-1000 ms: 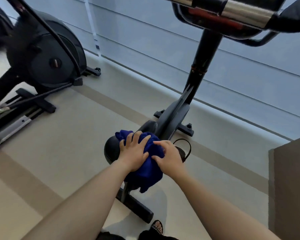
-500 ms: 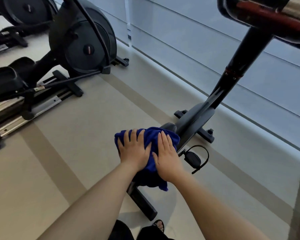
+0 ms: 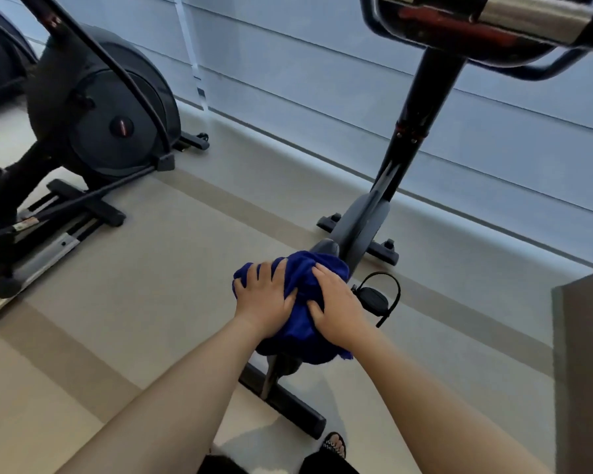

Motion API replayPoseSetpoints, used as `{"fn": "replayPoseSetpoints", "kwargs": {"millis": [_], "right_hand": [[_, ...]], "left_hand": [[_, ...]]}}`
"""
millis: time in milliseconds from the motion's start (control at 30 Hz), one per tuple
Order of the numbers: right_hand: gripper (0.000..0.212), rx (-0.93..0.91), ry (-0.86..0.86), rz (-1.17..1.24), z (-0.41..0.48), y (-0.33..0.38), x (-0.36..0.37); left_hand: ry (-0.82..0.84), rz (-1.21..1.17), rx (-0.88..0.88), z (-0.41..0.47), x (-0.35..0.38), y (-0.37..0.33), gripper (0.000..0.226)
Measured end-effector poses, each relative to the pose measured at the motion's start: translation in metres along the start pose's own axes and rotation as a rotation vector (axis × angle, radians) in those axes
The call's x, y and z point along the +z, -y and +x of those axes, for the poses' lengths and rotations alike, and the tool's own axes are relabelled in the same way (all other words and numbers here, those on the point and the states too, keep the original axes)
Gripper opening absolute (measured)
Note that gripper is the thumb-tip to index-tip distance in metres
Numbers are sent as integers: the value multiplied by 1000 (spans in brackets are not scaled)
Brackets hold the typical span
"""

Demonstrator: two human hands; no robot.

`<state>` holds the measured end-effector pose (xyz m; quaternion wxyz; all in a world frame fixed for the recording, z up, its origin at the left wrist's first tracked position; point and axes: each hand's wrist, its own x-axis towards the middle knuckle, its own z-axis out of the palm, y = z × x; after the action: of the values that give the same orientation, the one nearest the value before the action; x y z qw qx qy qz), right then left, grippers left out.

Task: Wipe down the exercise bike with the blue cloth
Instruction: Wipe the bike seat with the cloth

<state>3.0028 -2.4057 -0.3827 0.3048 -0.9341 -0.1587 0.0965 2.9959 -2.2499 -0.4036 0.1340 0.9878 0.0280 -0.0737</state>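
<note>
Head view.
- Cloth [image 3: 302, 302]: blue, bunched over the seat of the bike [image 3: 367, 227], centre, near.
- Left hand [image 3: 262, 295]: fingers spread, pressing on cloth.
- Right hand [image 3: 336, 302]: fingers curled, gathering cloth.
- Bike's long axis: near to far. Post rises far-right of the hands, with the right hand nearer.
- Writing: none legible.

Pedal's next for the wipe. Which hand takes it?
Probably right. The right hand bunches the blue cloth and sits just beside the pedal; the left hand presses flat on the cloth's far side.
</note>
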Motion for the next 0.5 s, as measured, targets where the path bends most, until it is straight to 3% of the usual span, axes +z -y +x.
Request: {"fn": "replayPoseSetpoints", "kwargs": {"millis": [167,333,500], "right_hand": [[53,150,-132,45,-22,20,19],[35,289,-416,70,-30,40,46],[39,413,-510,34,-34,44,64]], "left_hand": [[72,-6,214,-8,-12,13,60],[60,33,424,-7,-11,14,61],[96,12,572,6,-8,15,60]]}}
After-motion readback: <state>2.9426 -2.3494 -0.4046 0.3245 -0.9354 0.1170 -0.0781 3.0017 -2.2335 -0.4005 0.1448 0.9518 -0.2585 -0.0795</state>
